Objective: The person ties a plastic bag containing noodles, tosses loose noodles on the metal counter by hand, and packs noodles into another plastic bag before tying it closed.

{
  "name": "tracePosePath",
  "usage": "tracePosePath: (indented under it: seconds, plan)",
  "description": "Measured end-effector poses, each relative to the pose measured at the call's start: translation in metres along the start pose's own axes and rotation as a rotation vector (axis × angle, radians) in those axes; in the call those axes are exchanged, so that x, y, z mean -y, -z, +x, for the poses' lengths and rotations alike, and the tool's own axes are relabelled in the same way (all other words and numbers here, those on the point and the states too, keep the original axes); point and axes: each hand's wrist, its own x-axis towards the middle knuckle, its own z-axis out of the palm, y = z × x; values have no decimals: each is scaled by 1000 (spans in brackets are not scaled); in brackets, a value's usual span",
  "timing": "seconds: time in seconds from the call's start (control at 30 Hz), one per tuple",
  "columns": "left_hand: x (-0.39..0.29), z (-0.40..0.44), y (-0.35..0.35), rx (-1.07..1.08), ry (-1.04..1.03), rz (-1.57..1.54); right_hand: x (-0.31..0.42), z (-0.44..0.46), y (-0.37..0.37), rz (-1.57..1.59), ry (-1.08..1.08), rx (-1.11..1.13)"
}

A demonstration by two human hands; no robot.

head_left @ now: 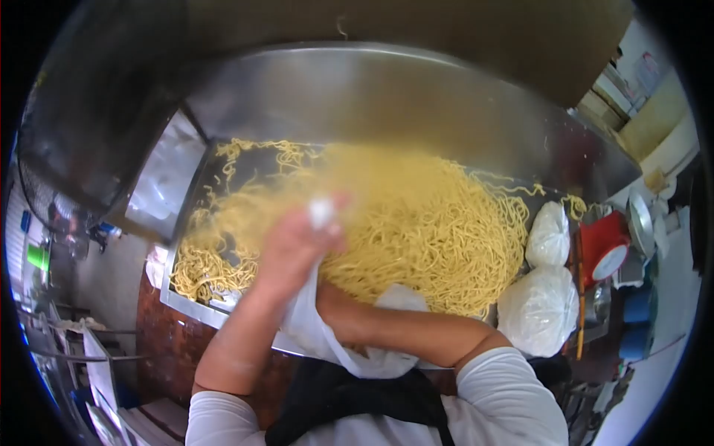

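A broad heap of yellow noodles lies in a metal tray in front of me. My left hand is raised over the noodles, blurred by motion, its fingers closed on the bunched top of a white plastic bag. The bag hangs down from it toward my body. My right hand reaches across from the right into the bag's folds; its fingers are hidden. What the bag contains cannot be made out.
Two filled white plastic bags stand at the tray's right end. Beyond them is a red dial scale with a metal pan. A tall metal panel rises behind the noodles. A round fan is at far left.
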Motion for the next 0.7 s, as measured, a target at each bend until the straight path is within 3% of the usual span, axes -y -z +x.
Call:
tracePosePath:
  seconds: [0.03,0.07,0.1,0.13,0.17,0.2,0.27,0.3,0.37,0.4,0.43,0.5,0.57,0.6,0.63,0.67,0.7]
  plan:
    - [40,10,3,-49,-121,227,-5,-13,-10,462,-226,-66]
    - [67,16,3,-94,-253,451,-14,-23,-19,470,-219,-83]
    - [76,18,3,-74,-252,458,-25,-29,-25,911,-413,-97]
    - [83,19,6,84,-240,749,-37,-33,-30,1353,-601,-101]
    - [88,22,7,242,-226,1036,-50,-37,-36,1357,-592,-113]
    - [94,24,0,253,-222,1035,-59,-41,-43,1467,-701,-70]
    - [106,29,-21,552,299,1421,-68,-49,-46,1571,-816,-19]
    - [114,37,-29,540,298,1421,-67,-51,-41,1058,-587,80]
    - [135,57,-35,410,573,1480,-63,-56,-30,40,-93,244]
    - [144,61,-30,399,571,1483,-56,-56,-22,-465,167,296]
    - [154,62,-23,280,467,1361,-48,-61,-10,-467,172,297]
    - [152,61,-15,154,355,1238,-17,-66,41,638,-864,-2]
    - [133,49,-11,122,398,463,-21,-79,105,-217,-165,472]
    - [129,40,-15,108,363,220,-10,-83,136,-206,-242,210]
    - [113,31,-24,109,361,222,1,-86,154,-189,-318,-47]
    - [93,20,-37,103,366,111,-11,-87,158,-188,-319,-48]
    - [84,14,-45,104,367,0,-36,-87,162,-418,-210,-124]
